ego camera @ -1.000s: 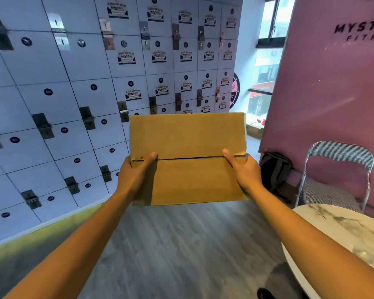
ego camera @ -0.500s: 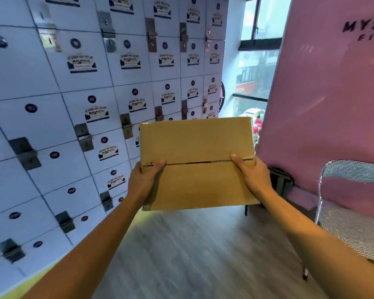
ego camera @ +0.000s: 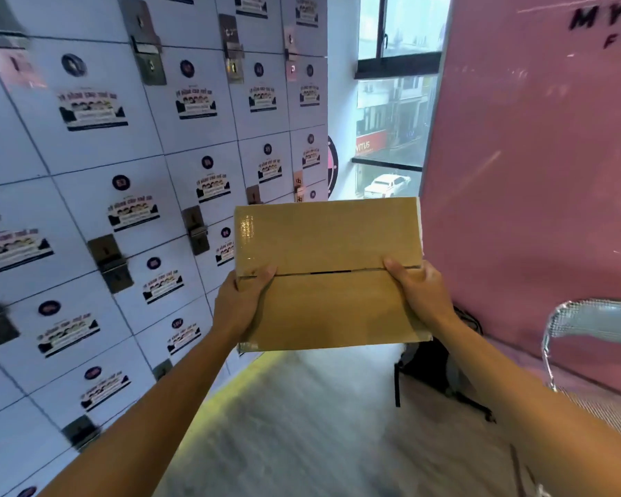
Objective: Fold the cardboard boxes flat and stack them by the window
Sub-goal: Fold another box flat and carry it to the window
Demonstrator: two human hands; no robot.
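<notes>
At arm's length in the middle of the view, the left hand [ego camera: 242,303] is gripping the left edge of a cardboard box [ego camera: 328,238], thumb lying on the near face at the seam, while the right hand [ego camera: 418,292] is clamping the right edge the same way. Both hands are holding the box in the air, well apart from each other, with its broad face turned toward the camera. A slit where two flaps meet is running across that face from thumb to thumb; the flaps are lying closed, so whatever may be inside is hidden. Clear tape is glinting along the box's left side. Left of it, a wall of white lockers [ego camera: 130,166] is stretching toward the far window [ego camera: 391,113]. Right of it, a pink wall [ego camera: 538,174] is rising, with a dark backpack [ego camera: 431,367] on the floor at its foot and a mesh chair [ego camera: 595,321] at the near right.
</notes>
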